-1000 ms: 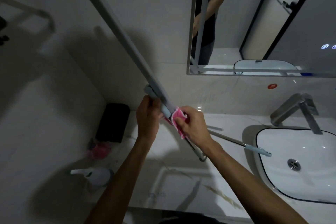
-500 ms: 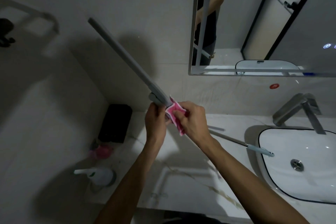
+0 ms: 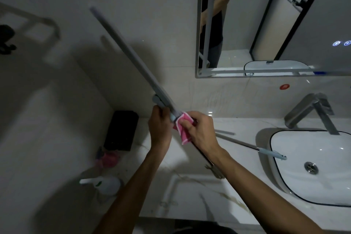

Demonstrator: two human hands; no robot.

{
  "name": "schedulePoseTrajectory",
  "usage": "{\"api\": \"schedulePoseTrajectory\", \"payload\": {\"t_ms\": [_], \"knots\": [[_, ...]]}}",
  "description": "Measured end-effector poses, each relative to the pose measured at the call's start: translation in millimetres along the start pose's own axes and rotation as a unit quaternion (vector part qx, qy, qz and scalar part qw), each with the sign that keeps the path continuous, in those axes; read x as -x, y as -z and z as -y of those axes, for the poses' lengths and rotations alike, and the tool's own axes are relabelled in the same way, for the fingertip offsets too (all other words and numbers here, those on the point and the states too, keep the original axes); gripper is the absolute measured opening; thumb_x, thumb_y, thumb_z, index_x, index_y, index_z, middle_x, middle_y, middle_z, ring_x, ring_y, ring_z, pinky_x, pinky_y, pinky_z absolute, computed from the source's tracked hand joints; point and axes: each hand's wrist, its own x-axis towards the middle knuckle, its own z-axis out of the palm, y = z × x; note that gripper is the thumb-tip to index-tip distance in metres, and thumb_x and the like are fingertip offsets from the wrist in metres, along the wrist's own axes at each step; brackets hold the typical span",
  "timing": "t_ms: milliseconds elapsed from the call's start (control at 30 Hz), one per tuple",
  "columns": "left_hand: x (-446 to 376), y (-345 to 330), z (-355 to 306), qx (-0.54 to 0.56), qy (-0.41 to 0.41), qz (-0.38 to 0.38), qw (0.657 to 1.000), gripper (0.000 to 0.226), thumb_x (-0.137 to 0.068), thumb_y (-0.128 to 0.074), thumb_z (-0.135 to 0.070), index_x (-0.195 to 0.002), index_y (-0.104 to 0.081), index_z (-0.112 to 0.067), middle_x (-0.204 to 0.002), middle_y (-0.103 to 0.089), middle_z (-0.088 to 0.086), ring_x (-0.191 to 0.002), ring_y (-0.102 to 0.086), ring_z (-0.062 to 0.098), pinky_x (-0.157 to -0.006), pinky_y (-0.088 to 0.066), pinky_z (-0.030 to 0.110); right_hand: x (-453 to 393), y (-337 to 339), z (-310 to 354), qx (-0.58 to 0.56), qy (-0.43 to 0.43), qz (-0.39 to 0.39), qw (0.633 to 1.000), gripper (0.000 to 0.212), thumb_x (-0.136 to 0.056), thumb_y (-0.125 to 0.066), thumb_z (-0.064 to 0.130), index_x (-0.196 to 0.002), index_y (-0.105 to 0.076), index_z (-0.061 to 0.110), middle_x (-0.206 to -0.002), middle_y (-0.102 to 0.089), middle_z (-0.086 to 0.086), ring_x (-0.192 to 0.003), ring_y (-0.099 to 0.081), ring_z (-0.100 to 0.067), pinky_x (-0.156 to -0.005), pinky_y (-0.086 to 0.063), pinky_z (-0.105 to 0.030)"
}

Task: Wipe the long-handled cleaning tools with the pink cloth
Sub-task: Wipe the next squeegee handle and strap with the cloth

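Mid-task, by the look of it: one long-handled tool [image 3: 133, 59] in hand and under the pink cloth [image 3: 183, 128], a second long-handled tool [image 3: 252, 147] lying on the marble counter [image 3: 190, 205] with its light-blue end over the rim of the white basin [image 3: 273, 173]. No telling from this view whether that second one is wiped yet. Of the held tool, only a short stretch near the blue collar covered by the cloth; upper grey shaft slanting up and left toward the wall, blurred, cleanliness impossible to judge. Lower dark section running down behind the right wrist to a metal end piece just above the counter. Probably a good share of wiping left.

Left hand [image 3: 160, 129] closed around the shaft just below the grey clamp fitting, knuckles up, forearm rising from the lower edge, steadying the pole. Right hand [image 3: 201, 131] just beside it, touching or nearly so, thumb and fingers pinching the folded pink cloth around the shaft, a loose corner hanging below the thumb. Right forearm crossing in from the lower right, over the counter.

Nearby: a chrome faucet [image 3: 311, 112] behind the basin, a mirror [image 3: 266, 24] above, a black box [image 3: 121, 131] in the corner, a pink object [image 3: 109, 158] and a white spray bottle [image 3: 106, 184] at the left, all well apart from both hands.
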Motion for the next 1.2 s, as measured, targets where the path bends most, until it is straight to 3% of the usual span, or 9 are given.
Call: {"api": "schedulePoseTrajectory", "payload": {"t_ms": [67,167,433,600,767,833,900,1000,1200], "knots": [[7,-3,-4,-0.012,0.012,0.0,1.0,0.019,-0.101,-0.051,-0.013,-0.082,-0.051,-0.016,-0.072,-0.056,-0.008,-0.062,-0.056,0.004,-0.052,-0.038,0.014,-8,-1,12,0.009,0.025,-0.009,1.0,0.017,-0.094,-0.069,0.021,-0.106,-0.076,0.011,-0.09,-0.068,0.006,-0.074,-0.061,-0.002,-0.069,-0.048,-0.006],[7,0,-6,-0.023,0.002,-0.026,0.999,0.017,-0.101,-0.051,-0.012,-0.083,-0.051,-0.011,-0.07,-0.055,-0.008,-0.062,-0.052,0.014,-0.057,-0.036,0.025,-12,0,12,0.014,0.04,0.023,0.999,0.015,-0.096,-0.066,0.026,-0.101,-0.074,0.013,-0.089,-0.073,0.0,-0.075,-0.068,-0.013,-0.072,-0.057,-0.022],[2,13,10,0.047,0.009,-0.022,0.999,0.018,-0.099,-0.051,-0.031,-0.094,-0.059,-0.015,-0.084,-0.064,-0.008,-0.083,-0.065,0.02,-0.066,-0.06,0.041,-1,1,-8,0.099,0.044,0.115,0.987,0.01,-0.095,-0.067,0.023,-0.094,-0.069,0.013,-0.085,-0.069,-0.001,-0.073,-0.064,-0.014,-0.068,-0.052,-0.024],[-11,29,13,0.105,0.051,-0.054,0.992,0.024,-0.105,-0.047,-0.017,-0.115,-0.056,0.003,-0.109,-0.063,0.015,-0.095,-0.066,0.018,-0.065,-0.061,0.026,7,9,-33,0.131,-0.006,0.159,0.979,0.011,-0.09,-0.067,0.016,-0.08,-0.067,0.02,-0.07,-0.067,0.005,-0.062,-0.063,-0.007,-0.065,-0.058,-0.039],[-2,30,12,0.033,0.001,-0.05,0.998,0.01,-0.103,-0.052,-0.021,-0.107,-0.057,-0.012,-0.093,-0.063,-0.007,-0.085,-0.066,0.005,-0.069,-0.061,0.038,13,0,-33,0.14,-0.028,0.148,0.979,0.021,-0.093,-0.067,0.022,-0.072,-0.066,0.021,-0.061,-0.063,0.007,-0.053,-0.059,-0.005,-0.053,-0.045,-0.019],[2,25,11,-0.009,-0.029,-0.026,0.999,0.009,-0.099,-0.054,-0.031,-0.096,-0.055,-0.022,-0.081,-0.06,-0.007,-0.077,-0.066,0.017,-0.068,-0.06,0.045,13,-2,-25,0.113,-0.013,0.132,0.985,0.02,-0.094,-0.067,0.029,-0.077,-0.07,0.019,-0.065,-0.066,0.004,-0.057,-0.059,-0.005,-0.056,-0.046,-0.018],[11,20,8,-0.048,-0.047,0.001,0.998,0.011,-0.097,-0.055,-0.027,-0.088,-0.051,-0.021,-0.073,-0.056,-0.004,-0.069,-0.061,0.02,-0.063,-0.052,0.034,11,-2,-15,0.067,0.008,0.103,0.992,0.018,-0.094,-0.067,0.028,-0.082,-0.072,0.016,-0.069,-0.067,0.005,-0.06,-0.06,0.0,-0.059,-0.047,-0.013],[26,14,-2,-0.066,-0.048,0.02,0.996,0.014,-0.099,-0.056,-0.009,-0.087,-0.049,-0.011,-0.071,-0.051,-0.011,-0.064,-0.055,-0.006,-0.057,-0.038,0.008,10,-4,-2,-0.001,0.027,0.03,0.999,0.009,-0.094,-0.069,0.016,-0.094,-0.076,0.011,-0.076,-0.065,0.008,-0.067,-0.062,0.011,-0.062,-0.046,-0.006],[37,10,-11,-0.041,-0.039,0.021,0.998,0.014,-0.1,-0.052,-0.006,-0.087,-0.048,-0.008,-0.07,-0.051,-0.007,-0.063,-0.056,-0.012,-0.053,-0.038,0.005,26,-8,-21,-0.027,-0.009,0.004,1.0,0.015,-0.095,-0.068,0.019,-0.108,-0.073,0.015,-0.085,-0.066,0.011,-0.075,-0.062,0.007,-0.066,-0.047,-0.008]]}}
